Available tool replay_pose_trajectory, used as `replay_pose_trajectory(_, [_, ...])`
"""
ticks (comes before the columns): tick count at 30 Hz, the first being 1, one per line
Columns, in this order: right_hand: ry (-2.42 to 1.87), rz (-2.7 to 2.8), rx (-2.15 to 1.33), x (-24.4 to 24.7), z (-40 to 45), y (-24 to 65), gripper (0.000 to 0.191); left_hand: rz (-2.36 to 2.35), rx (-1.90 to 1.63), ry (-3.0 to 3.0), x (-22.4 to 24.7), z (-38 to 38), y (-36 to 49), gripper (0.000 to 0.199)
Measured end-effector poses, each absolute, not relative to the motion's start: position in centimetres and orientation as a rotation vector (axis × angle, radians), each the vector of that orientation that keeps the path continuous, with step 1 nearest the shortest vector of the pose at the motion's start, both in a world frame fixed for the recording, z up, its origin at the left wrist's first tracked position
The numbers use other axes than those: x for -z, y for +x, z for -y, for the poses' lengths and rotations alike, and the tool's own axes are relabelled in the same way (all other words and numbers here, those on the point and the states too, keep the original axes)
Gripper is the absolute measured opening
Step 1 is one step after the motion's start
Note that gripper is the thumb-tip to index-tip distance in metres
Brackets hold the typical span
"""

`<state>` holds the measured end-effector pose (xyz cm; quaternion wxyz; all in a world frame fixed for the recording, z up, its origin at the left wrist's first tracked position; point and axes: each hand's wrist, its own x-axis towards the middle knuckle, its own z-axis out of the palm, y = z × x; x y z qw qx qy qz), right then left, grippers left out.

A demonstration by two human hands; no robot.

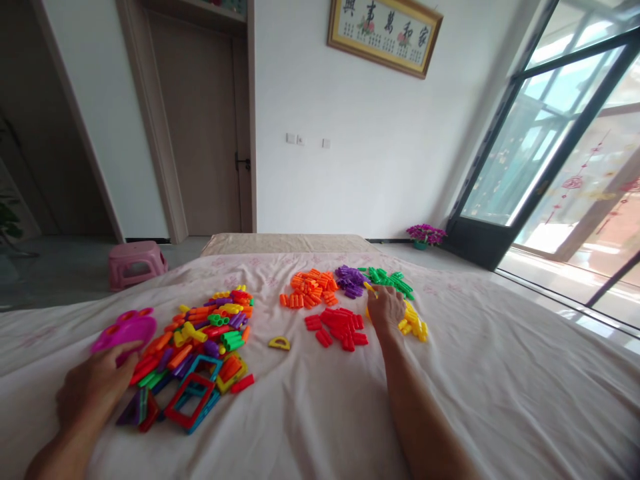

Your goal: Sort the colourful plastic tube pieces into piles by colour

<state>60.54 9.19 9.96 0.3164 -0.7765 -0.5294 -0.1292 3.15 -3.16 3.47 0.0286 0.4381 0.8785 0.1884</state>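
At the left, my left hand (97, 381) grips the near edge of a magenta plastic tray (133, 328) with rounded holes along its rim. Beside it lies a mixed heap of colourful plastic building pieces (197, 331). Further right, my right hand (387, 305) pinches a small yellow piece (369, 287) at its fingertips. Under and beside that hand is a yellow pile (414, 323), partly hidden by it. Around it lie a green pile (390, 280), a purple pile (351, 280), an orange pile (313, 288) and a red pile (340, 327).
A yellow half-round piece (279, 343) lies alone on the pale cloth (310, 413) between the heaps. Square frame pieces (190, 400) lie at the mixed heap's near side. Beyond the cloth stand a pink stool (137, 263) and a flower pot (421, 245).
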Motion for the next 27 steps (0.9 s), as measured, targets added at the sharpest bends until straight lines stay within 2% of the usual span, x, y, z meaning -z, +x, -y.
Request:
replay_pose_trajectory(4, [-1.963,1.249,0.436,-10.0,-9.3,60.9,0.032,-2.708,-0.494,1.287,-4.8,3.5,4.3,0.058])
replay_pose_trajectory(7, [-1.758,1.361,0.399,-10.2,-9.6,58.3,0.03,-2.701,-0.511,1.28,-5.2,3.6,4.5,0.056])
replay_pose_trajectory(15, [-1.012,2.199,-0.127,-9.0,-5.0,44.0,0.018,-2.684,-0.59,1.318,-5.3,3.8,4.8,0.054])
replay_pose_trajectory(18, [-0.878,2.365,-0.211,-8.5,-3.3,40.7,0.017,-2.673,-0.615,1.332,-5.6,4.1,5.2,0.052])
replay_pose_trajectory(24, [-0.844,2.53,-0.055,-7.8,-3.2,37.2,0.026,-2.664,-0.643,1.342,-5.9,4.2,5.4,0.05])
replay_pose_trajectory(27, [-0.881,2.568,0.053,-7.3,-3.5,36.1,0.023,-2.662,-0.628,1.326,-6.0,4.2,5.5,0.051])
